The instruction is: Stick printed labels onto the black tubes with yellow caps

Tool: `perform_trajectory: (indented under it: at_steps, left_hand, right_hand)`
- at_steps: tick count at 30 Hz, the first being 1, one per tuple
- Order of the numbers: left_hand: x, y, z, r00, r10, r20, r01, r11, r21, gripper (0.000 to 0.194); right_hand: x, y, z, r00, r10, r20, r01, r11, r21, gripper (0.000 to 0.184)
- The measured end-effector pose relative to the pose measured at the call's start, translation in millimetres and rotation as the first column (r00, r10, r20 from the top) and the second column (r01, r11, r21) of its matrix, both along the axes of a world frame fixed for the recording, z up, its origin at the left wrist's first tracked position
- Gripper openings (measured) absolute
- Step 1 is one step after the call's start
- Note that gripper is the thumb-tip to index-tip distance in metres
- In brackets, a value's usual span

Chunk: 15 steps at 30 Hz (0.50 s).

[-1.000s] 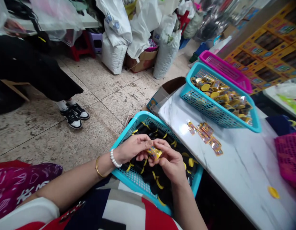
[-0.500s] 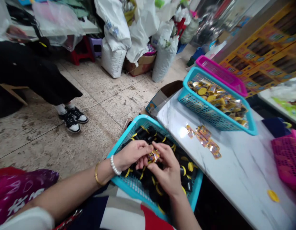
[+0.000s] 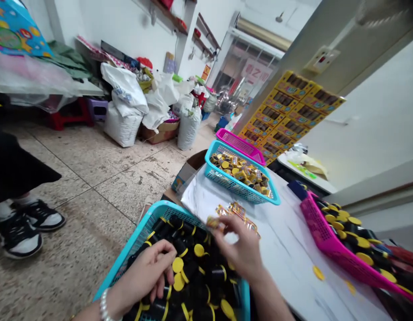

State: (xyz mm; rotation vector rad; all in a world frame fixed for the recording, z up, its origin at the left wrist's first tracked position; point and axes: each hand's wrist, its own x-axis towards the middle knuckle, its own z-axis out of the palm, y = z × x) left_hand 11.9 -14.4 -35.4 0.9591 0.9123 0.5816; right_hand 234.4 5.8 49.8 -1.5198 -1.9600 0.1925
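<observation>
My left hand [image 3: 149, 269], with a pearl bracelet [image 3: 107, 305], hangs over the blue basket [image 3: 117, 272]. Its fingers are loosely bent and apart, with nothing visible in them. Black plastic canisters [image 3: 216, 273] with yellow lids [image 3: 177, 265] fill that basket under the hand. In my right hand [image 3: 241, 249], between thumb and fingertips, is a small canister with a yellow printed label [image 3: 213, 222], slightly blurred. It is above the basket's edge by the table. Several shiny printed labels [image 3: 238, 209] lie on the marble-patterned table [image 3: 276, 236] just behind that hand.
A second blue basket [image 3: 241, 189] with labelled canisters stands on the table, a pink one [image 3: 241, 145] behind it. A pink basket [image 3: 329, 245] of black canisters is at right. Yellow discs [image 3: 318, 273] lie on the table. White sacks [image 3: 122, 122] and a person's shoes [image 3: 22, 236] are at left.
My hands were together on a small labelled piece; now they are apart. The right has carried the canister toward the table, the left has dropped lower over the basket. The view has tilted up.
</observation>
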Motion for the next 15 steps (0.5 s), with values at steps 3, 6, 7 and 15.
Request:
perform_trajectory:
  at_steps: [3, 6, 7, 15]
  left_hand:
    - [0.9, 1.9, -0.4, 0.999, -0.04, -0.017, 0.041, 0.998, 0.038, 0.036]
    - [-2.1, 5.4, 4.2, 1.0, -0.003, -0.016, 0.004, 0.998, 0.064, 0.035]
    - [-4.8, 6.9, 7.0, 0.999, 0.04, -0.003, -0.04, 0.997, 0.065, 0.034]
    - [-34.7, 21.7, 19.6, 0.936, 0.335, 0.106, -0.34, 0.94, 0.03, 0.025]
  right_hand:
    - [47.0, 65.4, 39.1, 0.966, -0.259, 0.0, 0.251, 0.936, 0.248, 0.021]
    - [76.6, 114.6, 68.0, 0.939, -0.337, 0.062, 0.298, 0.892, 0.339, 0.035]
    - [78.5, 122.0, 70.4, 0.936, -0.347, 0.066, 0.305, 0.888, 0.344, 0.043]
    - [-13.7, 22.7, -15.8, 0.917, 0.264, 0.299, -0.256, 0.964, -0.068, 0.017]
